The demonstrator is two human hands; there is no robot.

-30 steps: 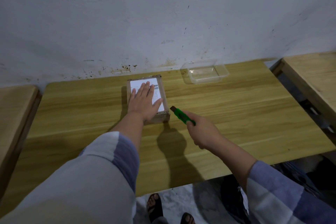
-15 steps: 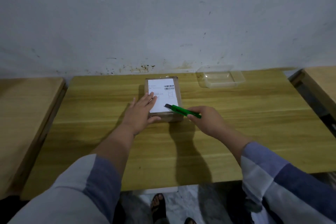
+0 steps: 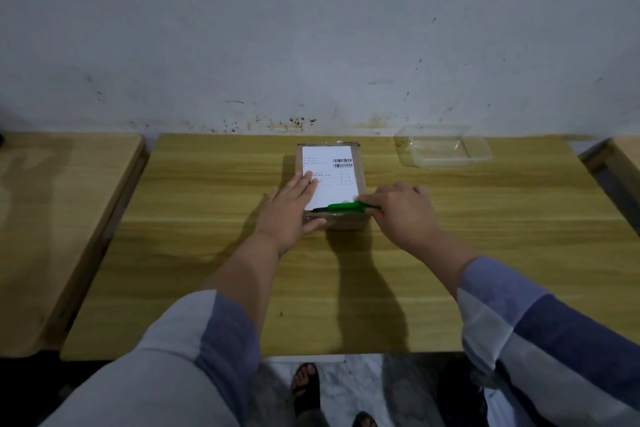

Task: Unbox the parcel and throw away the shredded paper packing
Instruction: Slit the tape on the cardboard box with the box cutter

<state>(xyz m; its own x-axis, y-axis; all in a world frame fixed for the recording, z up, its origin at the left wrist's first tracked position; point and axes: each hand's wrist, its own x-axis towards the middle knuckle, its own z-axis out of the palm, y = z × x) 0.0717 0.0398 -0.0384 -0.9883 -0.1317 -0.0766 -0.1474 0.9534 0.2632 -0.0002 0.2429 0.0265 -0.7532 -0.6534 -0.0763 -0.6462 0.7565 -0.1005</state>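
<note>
A small brown cardboard parcel with a white shipping label lies shut on the wooden table, near the wall. My left hand rests flat on the parcel's near left corner, fingers spread, thumb against its front side. My right hand grips a green box cutter, which lies sideways across the parcel's near top edge, with its dark tip pointing left toward my left hand. No shredded paper is visible.
A clear plastic container sits at the table's back right, by the stained wall. Other wooden tables flank this one: one on the left, one on the right. Sandalled feet show below the near edge.
My right hand has brought the green cutter from beside the parcel onto its near top edge, tip sliding left. My left hand slid from the label's middle to the near left corner.
</note>
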